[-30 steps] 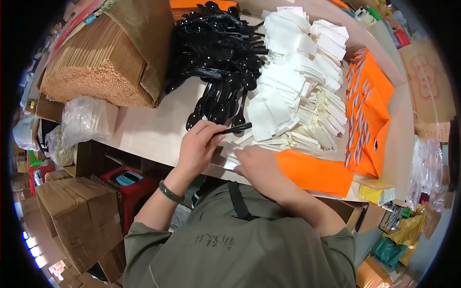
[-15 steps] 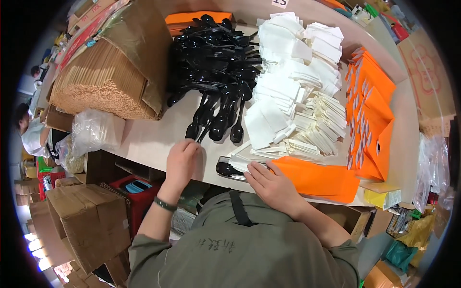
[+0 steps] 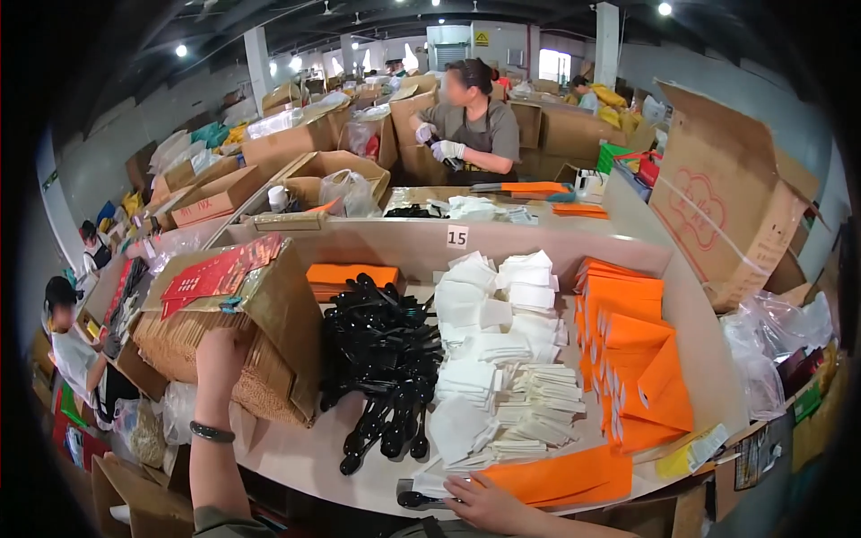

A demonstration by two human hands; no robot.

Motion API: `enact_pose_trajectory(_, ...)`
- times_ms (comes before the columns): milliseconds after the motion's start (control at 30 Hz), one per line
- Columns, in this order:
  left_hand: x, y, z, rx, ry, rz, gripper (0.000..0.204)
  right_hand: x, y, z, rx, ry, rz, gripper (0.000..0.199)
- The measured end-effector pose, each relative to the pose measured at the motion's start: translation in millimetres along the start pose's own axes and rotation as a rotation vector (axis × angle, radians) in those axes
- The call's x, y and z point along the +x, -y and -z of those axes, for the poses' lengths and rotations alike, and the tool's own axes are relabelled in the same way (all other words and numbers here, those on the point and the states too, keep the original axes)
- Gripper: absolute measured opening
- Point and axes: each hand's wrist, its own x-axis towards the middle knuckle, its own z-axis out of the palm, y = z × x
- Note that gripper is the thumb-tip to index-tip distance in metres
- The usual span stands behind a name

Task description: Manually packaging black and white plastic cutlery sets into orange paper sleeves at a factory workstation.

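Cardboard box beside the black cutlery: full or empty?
Not empty: the cardboard box is packed with thin tan sticks at its open side, where the left hand reaches. Whether completely full, I cannot tell.

Cutlery (image 3: 381, 345) is coloured glossy black, napkins (image 3: 466, 381) white, sleeves (image 3: 637, 354) bright orange, sticks (image 3: 175, 339) tan; a brown carton (image 3: 726, 193) is printed with a red scalloped outline.

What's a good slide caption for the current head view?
Left hand at a box of tan sticks, right hand by a black spoon, black cutlery and white packets beyond.
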Motion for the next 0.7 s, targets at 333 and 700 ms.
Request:
enact_pose_trajectory(333,17.4,-0.6,-14.9,-0.051,-0.077,-0.066,0.017,-12.6,-11.4,14.0,0.111,0.029,-0.124,0.04)
enact_pose_trajectory(700,-178.7,7.5,-59.3,-0.78,-0.267,0.676,0.018,-2.4,-18.4,37.4,0.184,0.021,-0.21,0.042)
